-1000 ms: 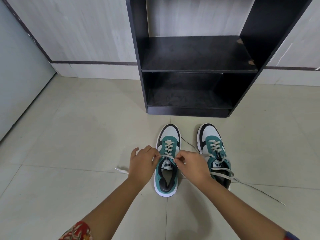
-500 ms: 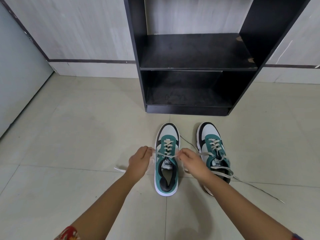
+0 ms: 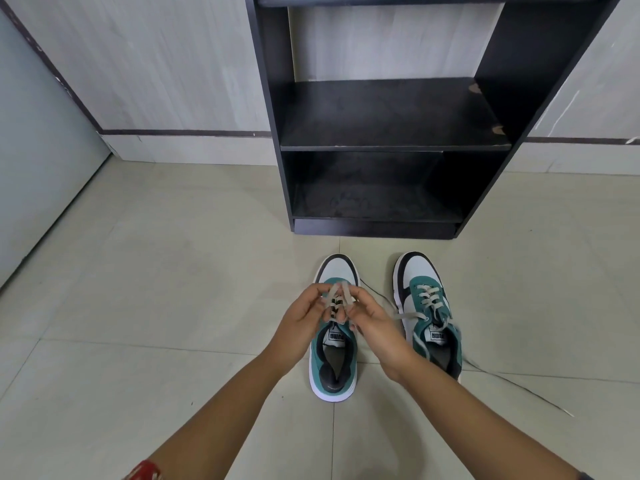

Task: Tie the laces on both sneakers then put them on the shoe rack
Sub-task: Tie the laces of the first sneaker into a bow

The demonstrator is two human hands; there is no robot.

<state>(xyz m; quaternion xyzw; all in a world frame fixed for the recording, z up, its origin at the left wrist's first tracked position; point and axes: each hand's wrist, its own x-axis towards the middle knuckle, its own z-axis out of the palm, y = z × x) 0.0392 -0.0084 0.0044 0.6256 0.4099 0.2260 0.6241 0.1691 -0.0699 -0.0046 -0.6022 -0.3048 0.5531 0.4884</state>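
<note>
Both hands meet over the tongue of the left sneaker [image 3: 334, 355], which stands on the tiled floor [image 3: 138, 306] just in front of the black shoe rack [image 3: 391, 143]. The left hand [image 3: 304, 320] and the right hand [image 3: 372, 322] each pinch a strand of the beige laces [image 3: 337, 292] between curled fingers, the two strands crossing above the fingertips. The right sneaker [image 3: 427, 306] sits just beside it, its laces loose and trailing across the floor.
</note>
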